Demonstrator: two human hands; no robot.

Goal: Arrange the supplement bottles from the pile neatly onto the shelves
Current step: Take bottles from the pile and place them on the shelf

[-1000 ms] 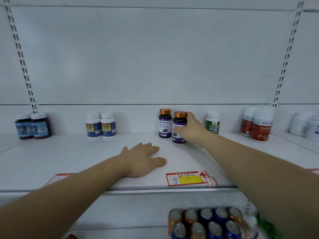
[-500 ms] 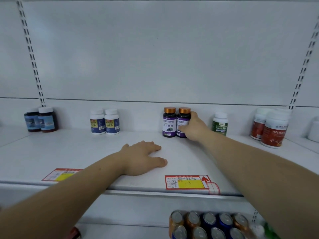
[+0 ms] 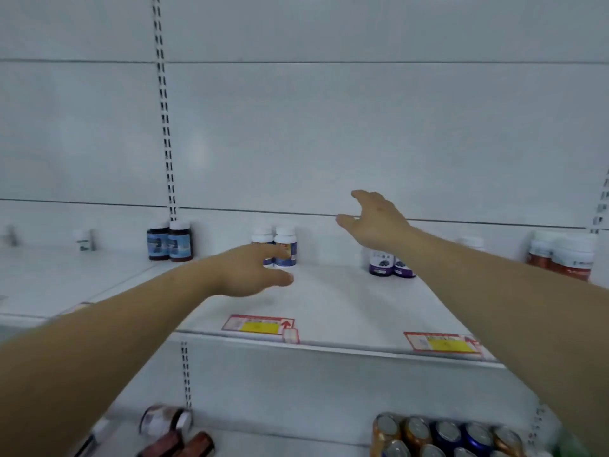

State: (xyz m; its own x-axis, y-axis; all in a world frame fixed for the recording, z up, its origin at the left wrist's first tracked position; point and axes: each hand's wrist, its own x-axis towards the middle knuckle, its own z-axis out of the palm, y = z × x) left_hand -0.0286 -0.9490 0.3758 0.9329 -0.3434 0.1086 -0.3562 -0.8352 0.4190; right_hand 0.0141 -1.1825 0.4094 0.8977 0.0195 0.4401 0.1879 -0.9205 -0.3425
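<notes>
Two purple-label bottles (image 3: 390, 263) stand side by side at the back of the white shelf (image 3: 346, 305), partly hidden by my right forearm. My right hand (image 3: 375, 222) hovers above them, fingers spread, holding nothing. My left hand (image 3: 250, 270) floats above the shelf with relaxed fingers, in front of two white bottles with blue labels (image 3: 283, 247). Two dark bottles with blue labels (image 3: 169, 240) stand further left. Red-label white bottles (image 3: 566, 255) stand at the right. Loose bottles (image 3: 174, 430) lie on the lower shelf at the left.
Price tags (image 3: 260, 326) sit on the shelf's front edge. A pack of cans (image 3: 445, 437) sits on the lower shelf at the right. A slotted upright (image 3: 164, 110) runs up the back panel. A small white bottle (image 3: 84, 240) stands far left.
My right hand let go of the purple-label bottle and lifted off it. My left hand rose from the shelf surface. The view swung left and down.
</notes>
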